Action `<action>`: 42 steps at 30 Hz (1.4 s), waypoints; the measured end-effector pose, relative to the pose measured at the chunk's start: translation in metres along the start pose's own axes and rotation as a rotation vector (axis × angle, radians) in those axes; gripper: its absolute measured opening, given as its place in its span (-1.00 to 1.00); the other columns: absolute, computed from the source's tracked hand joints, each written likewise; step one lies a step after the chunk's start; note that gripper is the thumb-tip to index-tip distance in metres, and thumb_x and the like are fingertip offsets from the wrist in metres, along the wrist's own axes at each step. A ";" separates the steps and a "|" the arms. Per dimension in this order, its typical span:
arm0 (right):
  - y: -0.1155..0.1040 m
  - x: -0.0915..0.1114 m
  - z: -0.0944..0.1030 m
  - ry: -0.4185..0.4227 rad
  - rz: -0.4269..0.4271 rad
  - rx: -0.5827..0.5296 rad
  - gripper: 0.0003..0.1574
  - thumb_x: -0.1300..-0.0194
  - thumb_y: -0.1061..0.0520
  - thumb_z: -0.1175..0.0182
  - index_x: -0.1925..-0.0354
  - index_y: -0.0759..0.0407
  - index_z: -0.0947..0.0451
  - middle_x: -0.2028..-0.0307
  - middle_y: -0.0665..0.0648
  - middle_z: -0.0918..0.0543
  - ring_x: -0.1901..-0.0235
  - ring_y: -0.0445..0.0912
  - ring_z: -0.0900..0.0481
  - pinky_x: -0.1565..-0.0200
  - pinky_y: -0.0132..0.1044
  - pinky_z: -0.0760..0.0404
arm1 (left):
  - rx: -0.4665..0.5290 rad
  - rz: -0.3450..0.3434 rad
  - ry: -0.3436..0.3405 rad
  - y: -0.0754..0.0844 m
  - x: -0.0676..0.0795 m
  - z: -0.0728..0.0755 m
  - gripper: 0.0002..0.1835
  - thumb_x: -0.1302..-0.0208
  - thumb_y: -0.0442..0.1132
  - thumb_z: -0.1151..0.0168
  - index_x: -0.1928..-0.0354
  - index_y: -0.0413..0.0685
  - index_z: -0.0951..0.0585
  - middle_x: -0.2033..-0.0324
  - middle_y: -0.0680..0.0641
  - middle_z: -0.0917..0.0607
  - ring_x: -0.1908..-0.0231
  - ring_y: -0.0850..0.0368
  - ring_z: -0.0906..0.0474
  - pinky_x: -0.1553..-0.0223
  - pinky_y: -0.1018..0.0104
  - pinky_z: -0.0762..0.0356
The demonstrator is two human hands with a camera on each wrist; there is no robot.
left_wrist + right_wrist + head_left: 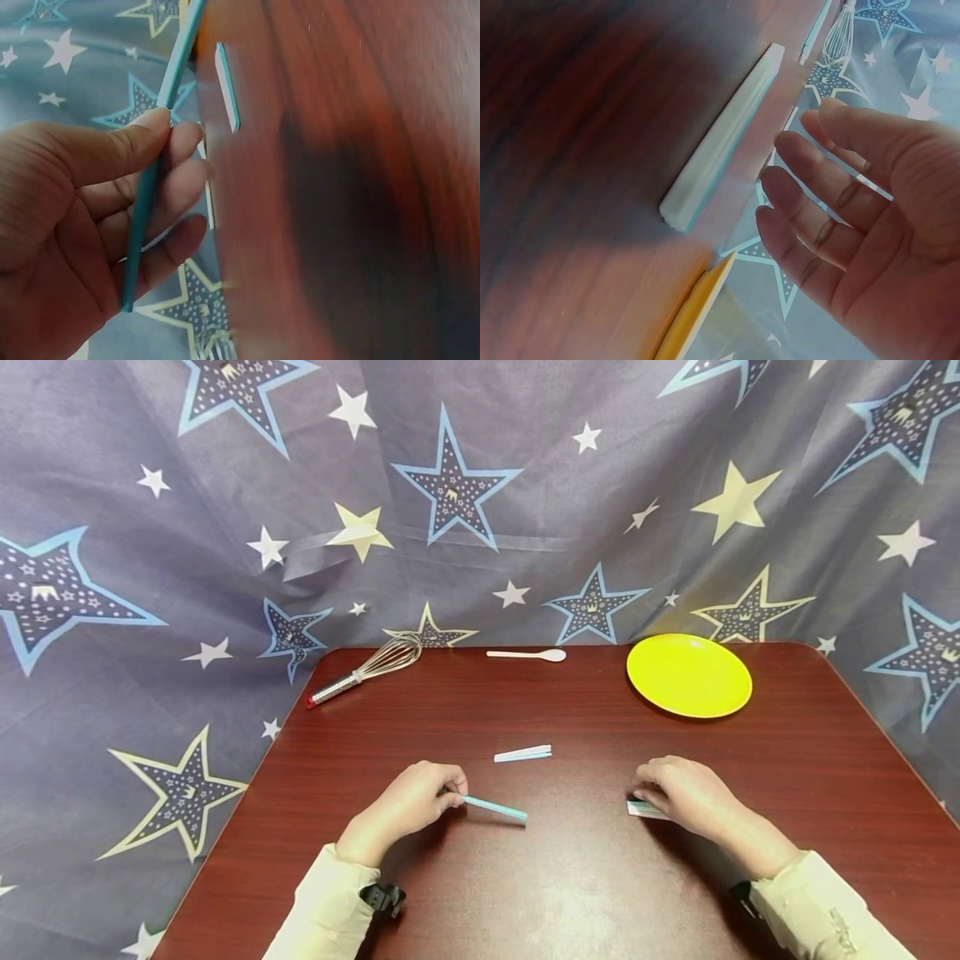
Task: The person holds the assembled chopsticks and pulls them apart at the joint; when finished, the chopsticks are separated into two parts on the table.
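Observation:
My left hand (416, 797) pinches a slim teal stick (497, 809) near one end, between thumb and fingers. In the left wrist view the stick (176, 75) slants across the palm, with its other end past the lower fingers. My right hand (686, 793) hovers beside a narrow white-and-teal piece (643, 810), which it partly covers in the head view. Seen from the right wrist, that piece (724, 142) lies flat on the table, apart from the loosely bent fingers, which hold nothing. Between the hands, farther back, lies another white-and-teal piece (522, 753).
Along the far side of the reddish-brown table (577, 893) lie a wire whisk (367, 668) at left, a white spoon (527, 654) in the middle and a yellow plate (688, 677) at right. A star-patterned cloth (480, 568) hangs behind.

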State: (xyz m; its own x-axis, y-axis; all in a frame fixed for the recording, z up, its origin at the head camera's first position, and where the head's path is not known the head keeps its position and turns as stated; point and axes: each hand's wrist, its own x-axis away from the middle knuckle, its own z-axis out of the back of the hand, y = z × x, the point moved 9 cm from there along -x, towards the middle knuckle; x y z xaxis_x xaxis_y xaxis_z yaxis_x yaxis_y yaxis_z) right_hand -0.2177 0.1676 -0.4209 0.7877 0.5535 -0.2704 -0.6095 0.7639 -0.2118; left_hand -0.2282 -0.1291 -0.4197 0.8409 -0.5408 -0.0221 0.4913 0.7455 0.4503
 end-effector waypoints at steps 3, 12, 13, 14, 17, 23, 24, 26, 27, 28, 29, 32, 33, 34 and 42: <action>-0.002 0.000 0.000 0.003 0.002 -0.003 -0.79 -0.07 0.19 -0.44 0.42 -0.08 -0.60 0.49 -0.21 -0.54 0.45 -0.19 -0.54 0.37 -0.21 -0.54 | 0.036 0.005 -0.002 0.005 -0.004 -0.007 -0.84 -0.23 -0.28 -0.34 0.43 0.13 -0.56 0.48 0.19 -0.69 0.41 0.34 -0.55 0.31 0.31 -0.48; -0.011 -0.004 0.001 0.054 0.041 -0.012 -0.80 -0.08 0.18 -0.44 0.39 -0.06 -0.60 0.48 -0.20 -0.50 0.45 -0.20 -0.53 0.37 -0.21 -0.54 | 0.009 -0.032 0.064 0.029 -0.020 -0.025 -0.92 -0.24 -0.24 -0.32 0.36 0.11 -0.59 0.43 0.21 -0.65 0.39 0.32 -0.54 0.29 0.29 -0.50; -0.012 -0.004 0.001 0.060 0.045 -0.013 -0.80 -0.08 0.18 -0.44 0.38 -0.06 -0.60 0.47 -0.20 -0.50 0.44 -0.20 -0.53 0.36 -0.21 -0.55 | 0.009 -0.040 0.072 0.032 -0.022 -0.027 -0.92 -0.24 -0.23 -0.32 0.35 0.10 -0.60 0.43 0.21 -0.65 0.39 0.32 -0.54 0.28 0.29 -0.50; -0.013 -0.005 0.001 0.065 0.049 -0.014 -0.81 -0.08 0.17 -0.44 0.37 -0.05 -0.61 0.46 -0.19 -0.51 0.43 -0.19 -0.53 0.36 -0.20 -0.55 | 0.008 -0.047 0.078 0.035 -0.024 -0.029 -0.93 -0.24 -0.23 -0.32 0.34 0.10 -0.60 0.42 0.20 -0.65 0.38 0.32 -0.54 0.28 0.29 -0.51; -0.018 -0.006 0.003 0.094 0.063 -0.022 -0.81 -0.08 0.17 -0.44 0.33 -0.02 -0.62 0.43 -0.15 -0.53 0.40 -0.17 -0.55 0.34 -0.18 -0.56 | 0.006 -0.075 0.093 0.045 -0.030 -0.035 -0.95 -0.23 -0.21 -0.32 0.34 0.09 -0.61 0.41 0.20 -0.66 0.36 0.32 -0.55 0.27 0.30 -0.51; -0.029 -0.011 0.004 0.124 0.086 -0.037 -0.84 -0.13 0.12 -0.41 0.29 0.03 -0.64 0.42 -0.13 -0.54 0.37 -0.18 -0.54 0.33 -0.19 -0.56 | 0.011 -0.126 0.121 0.064 -0.039 -0.044 -0.97 -0.24 -0.19 -0.32 0.29 0.10 -0.65 0.38 0.19 -0.68 0.35 0.31 -0.58 0.26 0.35 -0.52; -0.031 -0.012 0.003 0.124 0.089 -0.043 -0.84 -0.14 0.10 -0.41 0.28 0.04 -0.64 0.41 -0.13 -0.54 0.37 -0.19 -0.53 0.33 -0.19 -0.56 | 0.006 -0.130 0.125 0.067 -0.040 -0.046 -0.96 -0.25 -0.18 -0.32 0.28 0.10 -0.65 0.37 0.19 -0.68 0.33 0.32 -0.58 0.25 0.35 -0.53; -0.034 -0.013 0.001 0.116 0.092 -0.061 -0.81 -0.15 0.07 -0.40 0.25 0.05 -0.64 0.40 -0.13 -0.55 0.37 -0.20 -0.53 0.32 -0.21 -0.56 | -0.004 -0.143 0.134 0.073 -0.043 -0.048 -0.95 -0.26 -0.17 -0.31 0.26 0.10 -0.66 0.35 0.19 -0.69 0.33 0.33 -0.58 0.25 0.37 -0.53; -0.035 -0.014 0.000 0.112 0.093 -0.071 -0.80 -0.16 0.05 -0.39 0.24 0.06 -0.65 0.39 -0.12 -0.57 0.37 -0.20 -0.53 0.32 -0.21 -0.56 | -0.010 -0.149 0.137 0.076 -0.044 -0.049 -0.94 -0.26 -0.16 -0.31 0.25 0.09 -0.67 0.36 0.19 -0.69 0.34 0.33 -0.57 0.26 0.37 -0.52; -0.037 -0.014 -0.001 0.112 0.094 -0.079 -0.79 -0.17 0.03 -0.39 0.23 0.06 -0.65 0.39 -0.12 -0.57 0.37 -0.21 -0.53 0.32 -0.22 -0.56 | -0.011 -0.158 0.140 0.078 -0.045 -0.051 -0.94 -0.26 -0.16 -0.31 0.25 0.09 -0.68 0.36 0.19 -0.69 0.36 0.34 -0.56 0.27 0.38 -0.51; -0.039 -0.015 -0.002 0.113 0.099 -0.087 -0.78 -0.17 0.02 -0.38 0.22 0.07 -0.65 0.39 -0.11 -0.58 0.37 -0.22 -0.52 0.32 -0.23 -0.56 | -0.013 -0.167 0.144 0.080 -0.046 -0.052 -0.94 -0.26 -0.16 -0.32 0.25 0.08 -0.68 0.37 0.20 -0.68 0.37 0.34 -0.54 0.28 0.39 -0.50; -0.045 -0.017 -0.005 0.101 0.114 -0.109 -0.75 -0.19 -0.02 -0.37 0.20 0.06 -0.65 0.38 -0.10 -0.59 0.38 -0.22 -0.53 0.32 -0.24 -0.56 | -0.014 -0.193 0.157 0.087 -0.049 -0.055 -0.95 -0.25 -0.18 -0.32 0.27 0.07 -0.68 0.39 0.21 -0.66 0.41 0.36 -0.50 0.32 0.43 -0.47; -0.047 -0.018 -0.006 0.096 0.119 -0.112 -0.75 -0.19 -0.03 -0.37 0.20 0.06 -0.65 0.38 -0.10 -0.59 0.37 -0.22 -0.53 0.32 -0.24 -0.56 | -0.013 -0.199 0.160 0.089 -0.050 -0.055 -0.95 -0.25 -0.18 -0.32 0.28 0.06 -0.68 0.40 0.21 -0.66 0.42 0.36 -0.49 0.33 0.44 -0.46; -0.049 -0.019 -0.007 0.087 0.125 -0.118 -0.75 -0.19 -0.03 -0.37 0.20 0.05 -0.65 0.39 -0.11 -0.59 0.38 -0.21 -0.54 0.32 -0.24 -0.56 | -0.012 -0.202 0.162 0.091 -0.050 -0.056 -0.96 -0.25 -0.18 -0.32 0.28 0.06 -0.68 0.41 0.21 -0.65 0.43 0.37 -0.48 0.35 0.44 -0.45; -0.062 -0.023 -0.016 0.014 0.146 -0.157 -0.85 -0.22 -0.03 -0.34 0.32 -0.03 -0.61 0.43 -0.20 -0.60 0.45 -0.28 -0.54 0.36 -0.28 -0.54 | -0.016 -0.226 0.178 0.103 -0.053 -0.062 -0.94 -0.29 -0.13 -0.29 0.32 0.10 -0.67 0.40 0.22 -0.66 0.42 0.38 -0.48 0.36 0.46 -0.45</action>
State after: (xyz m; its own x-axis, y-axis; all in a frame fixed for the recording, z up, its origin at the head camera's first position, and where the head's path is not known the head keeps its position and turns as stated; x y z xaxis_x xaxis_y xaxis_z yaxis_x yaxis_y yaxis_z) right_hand -0.2001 0.1024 -0.4164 0.6890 0.6492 -0.3222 -0.7247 0.6141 -0.3126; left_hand -0.2082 0.0008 -0.4276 0.7353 -0.6185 -0.2771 0.6734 0.6203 0.4022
